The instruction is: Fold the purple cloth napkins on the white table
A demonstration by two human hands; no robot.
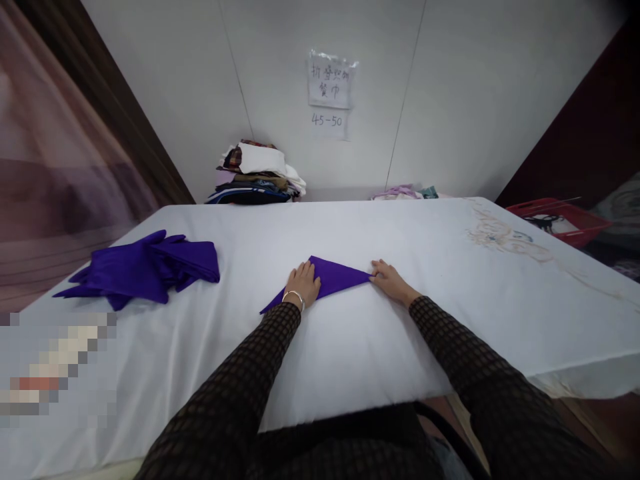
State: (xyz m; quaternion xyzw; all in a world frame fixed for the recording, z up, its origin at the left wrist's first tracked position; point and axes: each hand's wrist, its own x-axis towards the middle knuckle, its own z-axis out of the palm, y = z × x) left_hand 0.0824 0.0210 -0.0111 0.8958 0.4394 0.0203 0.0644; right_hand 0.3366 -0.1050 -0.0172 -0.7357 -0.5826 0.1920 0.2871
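Note:
A purple cloth napkin (336, 276) lies folded into a long triangle on the white-covered table. My left hand (303, 283), with a silver bracelet at the wrist, rests flat on its left part, fingers stretched out. One pointed end sticks out to the left below that hand. At the opposite tip, my right hand (389, 279) pinches the napkin's right corner between thumb and fingers. Over on the left lies a loose heap of purple napkins (150, 267), apart from both hands.
The white tablecloth (350, 360) has embroidery (505, 237) at right. Behind the table's back edge are a clothes stack (260, 175) and a smaller cloth pile (400, 192). A red basket (585, 230) stands beyond the right edge. A handwritten sign (330, 83) hangs on the wall.

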